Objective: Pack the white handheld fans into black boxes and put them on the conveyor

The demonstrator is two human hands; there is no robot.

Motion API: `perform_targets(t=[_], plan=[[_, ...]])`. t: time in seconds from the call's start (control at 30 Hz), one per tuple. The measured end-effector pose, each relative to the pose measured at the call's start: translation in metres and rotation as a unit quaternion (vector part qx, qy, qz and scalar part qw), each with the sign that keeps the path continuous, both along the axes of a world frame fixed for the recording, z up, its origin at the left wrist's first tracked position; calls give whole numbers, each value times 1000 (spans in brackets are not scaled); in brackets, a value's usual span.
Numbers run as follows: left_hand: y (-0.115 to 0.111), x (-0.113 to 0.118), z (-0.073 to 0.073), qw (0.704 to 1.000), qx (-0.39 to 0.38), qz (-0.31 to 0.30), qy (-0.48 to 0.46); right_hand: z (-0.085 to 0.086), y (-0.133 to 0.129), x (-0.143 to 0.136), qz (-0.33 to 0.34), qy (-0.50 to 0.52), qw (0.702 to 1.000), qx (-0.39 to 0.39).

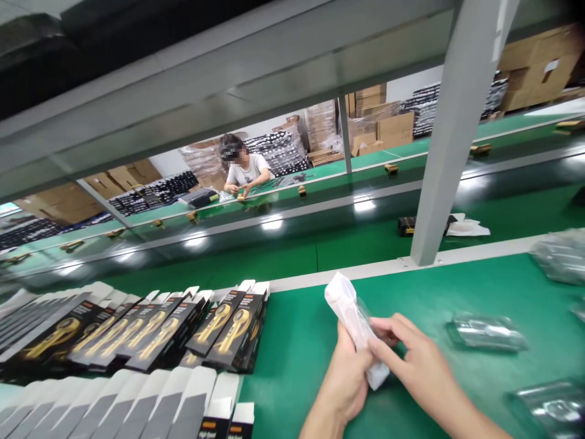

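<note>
My left hand (345,372) is wrapped round a long white wrapped package (348,308), tilted with its upper end pointing away from me. On the package's right side, my right hand (406,350) pinches the wrapping between thumb and fingers. What lies inside the wrapping is hidden. To the left stand rows of black retail boxes (240,326) with a gold device printed on them, their white end flaps up. Right of my hands, a clear plastic package (487,332) lies on the green tabletop (283,366).
More clear packages (555,408) lie at the right edge. A grey post (450,134) rises from the table's far rail. Beyond it, a conveyor carries small gold pieces (390,168) and a black box (406,226). A person (249,169) works across the line. A shelf beam crosses overhead.
</note>
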State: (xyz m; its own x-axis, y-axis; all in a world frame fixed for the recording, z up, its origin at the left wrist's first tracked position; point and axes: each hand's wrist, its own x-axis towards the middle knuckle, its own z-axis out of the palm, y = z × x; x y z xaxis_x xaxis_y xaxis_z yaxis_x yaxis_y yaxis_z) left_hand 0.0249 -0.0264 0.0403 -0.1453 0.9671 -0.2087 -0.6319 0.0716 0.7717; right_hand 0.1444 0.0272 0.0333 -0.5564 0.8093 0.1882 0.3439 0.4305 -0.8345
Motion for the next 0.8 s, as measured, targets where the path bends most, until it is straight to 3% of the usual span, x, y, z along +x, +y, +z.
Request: perform_targets(t=[0.23,0.37,0.47,0.53,0.63,0.7,0.8], plan=[[-9,-8,-4,996,-42,-77,5,-10,-7,1,-17,-16,991,129],[-11,-14,-6,998,-15,-52,-20,-19,-7,-1,-7,-53,973,224],[-10,-12,-12,999,-18,-1,50,-19,-6,0,-2,-69,963,259],[-9,-10,-17,993,-30,40,103,-19,-4,2,8,-54,967,250],[-10,-7,-21,987,-33,71,137,-23,-1,6,16,-19,989,147],[-11,-4,-20,985,-26,79,149,-31,-1,7,38,-24,996,78],[-15,4,-12,981,-4,78,180,-44,0,6,80,-38,995,40]])
